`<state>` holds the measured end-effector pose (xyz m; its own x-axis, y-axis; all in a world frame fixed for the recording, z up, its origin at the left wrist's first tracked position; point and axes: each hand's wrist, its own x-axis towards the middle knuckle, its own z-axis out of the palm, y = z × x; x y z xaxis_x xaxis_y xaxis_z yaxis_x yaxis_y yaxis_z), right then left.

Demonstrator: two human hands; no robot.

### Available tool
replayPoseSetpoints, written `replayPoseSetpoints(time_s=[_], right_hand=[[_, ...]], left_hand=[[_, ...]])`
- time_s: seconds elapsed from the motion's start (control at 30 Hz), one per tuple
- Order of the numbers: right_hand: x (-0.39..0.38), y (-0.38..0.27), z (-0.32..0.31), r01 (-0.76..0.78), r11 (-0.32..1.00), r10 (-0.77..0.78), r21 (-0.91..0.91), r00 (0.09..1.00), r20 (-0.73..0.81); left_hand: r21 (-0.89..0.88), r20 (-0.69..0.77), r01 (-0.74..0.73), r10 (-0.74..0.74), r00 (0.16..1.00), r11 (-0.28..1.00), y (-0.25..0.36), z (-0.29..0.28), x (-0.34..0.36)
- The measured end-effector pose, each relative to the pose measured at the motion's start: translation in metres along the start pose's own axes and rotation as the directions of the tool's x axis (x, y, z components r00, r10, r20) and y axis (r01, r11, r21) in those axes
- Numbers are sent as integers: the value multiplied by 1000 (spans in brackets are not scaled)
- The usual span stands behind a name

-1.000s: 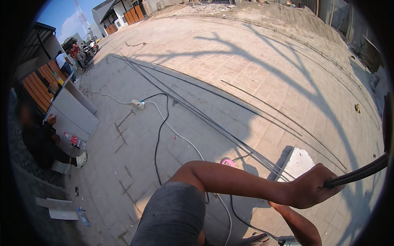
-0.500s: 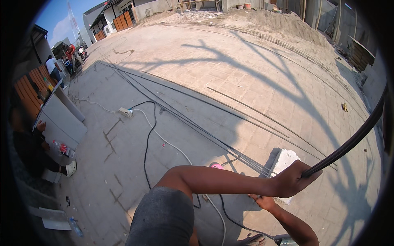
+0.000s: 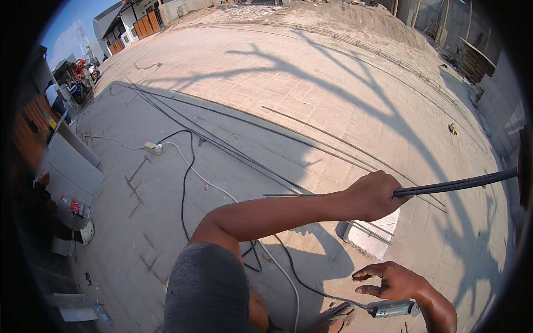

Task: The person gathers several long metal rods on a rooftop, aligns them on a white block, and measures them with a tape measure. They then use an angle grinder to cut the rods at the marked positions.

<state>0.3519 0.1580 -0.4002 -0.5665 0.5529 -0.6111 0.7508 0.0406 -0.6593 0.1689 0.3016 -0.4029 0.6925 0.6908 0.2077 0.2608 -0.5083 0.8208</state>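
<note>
My left hand (image 3: 373, 195) is closed around a small bundle of dark steel rods (image 3: 461, 182). The bundle runs off to the right, and thin ends show left of my fist, behind the forearm. Below that fist lies a white block (image 3: 373, 243) with a rough edge, and other rod ends rest across it. My right hand (image 3: 388, 280) hovers empty, its fingers and thumb apart. Beneath it a corded power tool (image 3: 393, 309) with a grey cylindrical body lies on the ground, partly covered by my wrist; its working end is hidden.
Long rods (image 3: 222, 145) stretch across the paving. A white extension socket (image 3: 152, 147) feeds a black cord (image 3: 189, 166) and a white cord (image 3: 214, 186) towards my feet. At left sits a person in dark clothes (image 3: 61, 225), near a plastic bottle (image 3: 75, 206). Bamboo poles stand far right.
My left hand has risen, and the rods in it lie flatter and have come off the block. My right hand has moved from beside the block down towards the power tool, opening out.
</note>
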Motion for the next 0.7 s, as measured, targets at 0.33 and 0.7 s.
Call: replayPoseSetpoints(time_s=[0.33, 0.7], right_hand=[[-22, 59, -33, 81, 830, -500, -552, 546, -672], [-11, 188, -21, -699, 491, -289, -520, 433, -854]], left_hand=[[438, 34, 56, -79, 996, 897, -114, 23, -2], [673, 112, 32, -144, 983, 739, -194, 36, -13]])
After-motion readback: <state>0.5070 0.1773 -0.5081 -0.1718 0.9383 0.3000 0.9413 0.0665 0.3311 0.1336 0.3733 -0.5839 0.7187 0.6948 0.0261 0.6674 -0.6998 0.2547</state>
